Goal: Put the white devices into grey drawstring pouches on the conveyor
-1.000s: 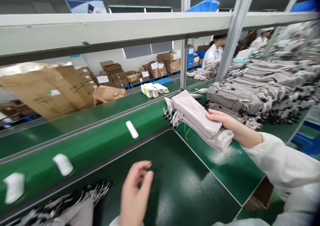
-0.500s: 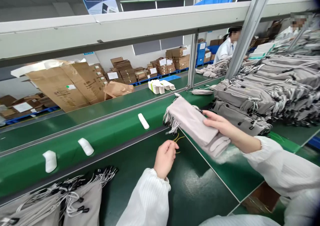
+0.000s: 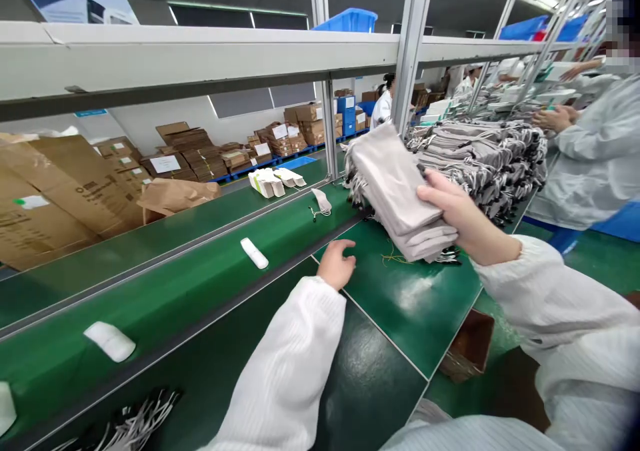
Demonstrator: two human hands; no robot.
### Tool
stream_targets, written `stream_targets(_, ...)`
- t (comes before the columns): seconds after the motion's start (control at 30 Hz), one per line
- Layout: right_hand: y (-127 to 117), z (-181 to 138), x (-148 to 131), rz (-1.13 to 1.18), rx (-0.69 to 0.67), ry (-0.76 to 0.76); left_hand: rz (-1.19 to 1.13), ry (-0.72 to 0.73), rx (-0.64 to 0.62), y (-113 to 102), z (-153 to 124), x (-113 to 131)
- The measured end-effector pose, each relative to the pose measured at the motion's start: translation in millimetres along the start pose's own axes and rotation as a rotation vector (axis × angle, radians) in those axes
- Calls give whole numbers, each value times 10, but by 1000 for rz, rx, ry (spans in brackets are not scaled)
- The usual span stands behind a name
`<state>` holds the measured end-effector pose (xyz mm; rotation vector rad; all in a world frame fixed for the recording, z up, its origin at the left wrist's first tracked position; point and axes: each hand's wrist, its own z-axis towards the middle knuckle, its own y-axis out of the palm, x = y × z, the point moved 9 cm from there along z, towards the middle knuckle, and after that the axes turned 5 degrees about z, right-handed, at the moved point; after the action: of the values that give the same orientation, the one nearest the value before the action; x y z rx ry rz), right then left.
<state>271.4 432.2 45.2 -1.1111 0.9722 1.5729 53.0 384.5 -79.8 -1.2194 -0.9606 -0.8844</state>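
My right hand (image 3: 463,221) is closed around a stack of grey drawstring pouches (image 3: 395,188), held above the green table (image 3: 420,304). My left hand (image 3: 337,264) rests on the table with its fingers curled, close to a thin yellow rubber band (image 3: 393,259) lying under the held stack. I cannot make out whether the left hand holds anything. Behind the stack lies a big heap of the same grey pouches (image 3: 480,154).
White oblong items (image 3: 254,252) (image 3: 109,341) ride the green conveyor belt (image 3: 175,291). A lone pouch (image 3: 323,201) lies on it too. Cardboard boxes (image 3: 60,191) stand beyond. A person in white (image 3: 595,144) works at the right. More pouches (image 3: 125,424) lie at bottom left.
The view swung right. My right hand lifted the pouch stack higher. My left hand moved from the rubber band's left side forward across the table seam.
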Motion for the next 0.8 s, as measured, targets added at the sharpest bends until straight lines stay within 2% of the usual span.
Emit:
stream_targets(0.07, 261, -73, 226, 46, -94, 78, -34, -81, 51, -281, -205, -95)
stream_targets(0.13, 650, -258, 521, 114, -218, 176, -118, -142, 122, -591, -544, -153)
stream_targets(0.23, 1419, -808, 981, 259, -447, 341, -432, -209, 272, -990, -1225, -232)
stream_targets(0.27, 1686, -1041, 1101, 320, -536, 386, -467, -215, 350, -1123, -1472, -264)
stream_targets(0.37, 2359, -1703, 1336, 400, -870, 501, -319, -290, 638, -1516, -2215, -461)
stream_targets(0.43, 2629, -1942, 1463, 238, -1130, 540, -188, -370, 750, -1682, -2618, -632)
stream_targets(0.47, 2716, -1934, 1530, 107, -1237, 522, -129, -404, 760, -1728, -2764, -709)
stream_targets(0.53, 2871, -1596, 1662, -187, -1323, 373, 39, -449, 741, -1798, -2958, -796)
stream_targets(0.57, 2966, -1267, 1690, -294, -1261, 239, 163, -457, 744, -1846, -3017, -791)
stream_targets(0.63, 3105, -460, 1735, -621, -943, -53, 464, -448, 823, -1987, -3087, -679)
stream_targets(0.73, 3345, 324, 1946, -823, -709, -103, 798, -344, 938, -2159, -3015, -432)
stream_targets(0.8, 3477, 581, 2103, -898, -647, -90, 873, -255, 885, -2202, -2860, -372)
